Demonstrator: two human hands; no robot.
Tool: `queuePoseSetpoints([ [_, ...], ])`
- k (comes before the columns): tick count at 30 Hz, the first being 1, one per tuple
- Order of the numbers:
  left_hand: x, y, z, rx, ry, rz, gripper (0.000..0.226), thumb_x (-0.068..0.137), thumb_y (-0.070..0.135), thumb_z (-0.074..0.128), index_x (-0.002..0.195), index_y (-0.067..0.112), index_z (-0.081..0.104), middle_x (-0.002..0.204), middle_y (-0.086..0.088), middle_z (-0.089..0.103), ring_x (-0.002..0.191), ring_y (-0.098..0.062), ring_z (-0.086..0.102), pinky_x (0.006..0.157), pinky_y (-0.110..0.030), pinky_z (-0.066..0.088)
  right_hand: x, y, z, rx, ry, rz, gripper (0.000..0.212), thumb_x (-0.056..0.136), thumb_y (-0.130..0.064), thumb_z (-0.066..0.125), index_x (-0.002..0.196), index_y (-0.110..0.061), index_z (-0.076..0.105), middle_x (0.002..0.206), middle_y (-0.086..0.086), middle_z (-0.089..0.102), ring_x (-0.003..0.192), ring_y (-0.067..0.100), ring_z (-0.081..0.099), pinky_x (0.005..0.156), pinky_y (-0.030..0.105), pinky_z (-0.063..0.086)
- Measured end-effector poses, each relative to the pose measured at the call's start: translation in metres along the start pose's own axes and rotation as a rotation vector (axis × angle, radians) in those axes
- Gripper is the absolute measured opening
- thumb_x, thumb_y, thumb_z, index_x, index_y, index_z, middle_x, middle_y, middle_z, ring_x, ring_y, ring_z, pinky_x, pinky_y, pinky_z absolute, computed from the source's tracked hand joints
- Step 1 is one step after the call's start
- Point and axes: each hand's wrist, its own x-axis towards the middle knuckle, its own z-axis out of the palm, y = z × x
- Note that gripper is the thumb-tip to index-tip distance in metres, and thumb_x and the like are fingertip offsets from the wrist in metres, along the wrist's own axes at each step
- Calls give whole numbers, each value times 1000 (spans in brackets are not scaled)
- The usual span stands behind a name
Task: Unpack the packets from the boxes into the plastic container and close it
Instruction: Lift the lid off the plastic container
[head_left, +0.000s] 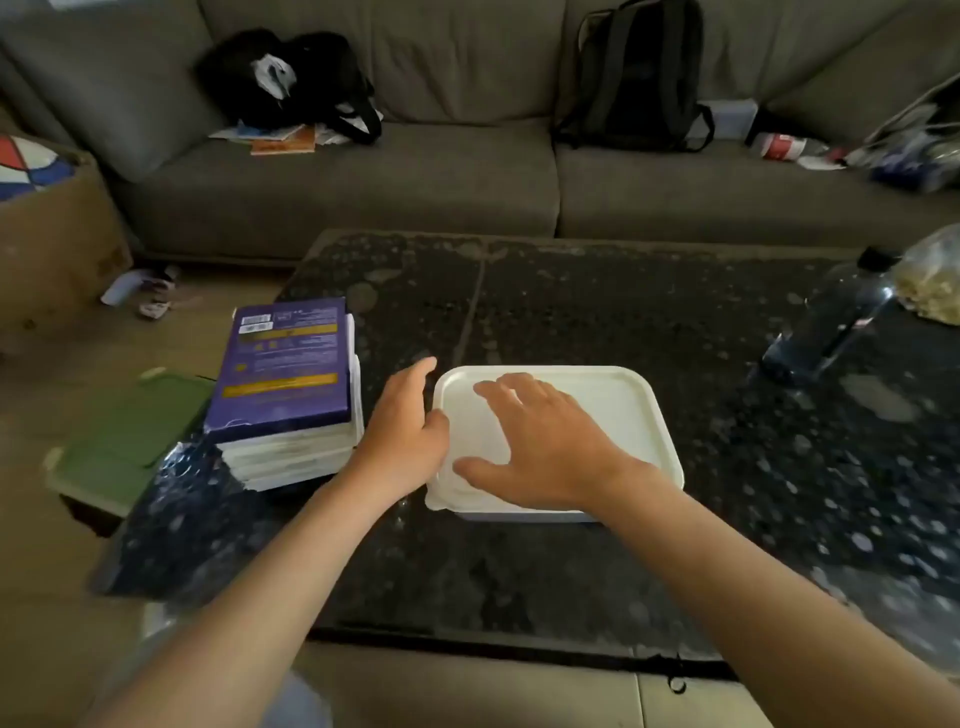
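Dark speckled stone makes up the low table, with a grey sofa running behind it, beyond both hands. Far to the left of the left hand, off the table's corner, lies one flat green tray-like thing. Just beside the left hand, on its outer side, stands one stack of boxes: a purple one on top and several white-edged ones under it, their exact count unclear.

The left hand reaches forward with the forearm angled in from the lower left. Its fingers run fairly straight along the left side of the plastic container, and its thumb rests on the rim of the lid. The single white container sits between and under the two hands, its one lid lying over the top.

The right hand lies palm down on the lid, fingers spread wide and pointing left, holding nothing.

Well to the right of the right hand, one dark bottle lies on its side, and a clear bag of pale contents sits past it. One black backpack leans on the sofa.
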Motion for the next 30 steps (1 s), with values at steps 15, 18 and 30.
queuePoseSetpoints([
  [15, -29, -34, 1, -631, -102, -244, 50, 107, 18, 43, 156, 23, 34, 153, 4, 47, 139, -19, 46, 112, -47, 44, -5, -14, 56, -362, -72, -98, 87, 93, -74, 28, 158, -22, 5, 166, 19, 3, 152, 46, 4, 121, 63, 9],
  [18, -24, -33, 9, -729, -115, -261, 35, 108, 24, 41, 139, 27, 59, 129, 0, 69, 122, -19, 63, 105, -47, 50, -6, -14, 56, -363, -60, -105, 86, 93, -74, 25, 159, -21, 8, 166, 21, 6, 151, 47, 6, 120, 64, 11],
  [30, -7, -40, 19, -770, -50, -301, 33, 109, 22, 42, 115, 25, 74, 115, 0, 76, 115, -19, 68, 98, -45, 55, 1, -9, 57, -291, 33, -93, 86, 90, -74, 21, 155, -18, 31, 158, 25, 33, 143, 52, 28, 113, 67, 26],
])
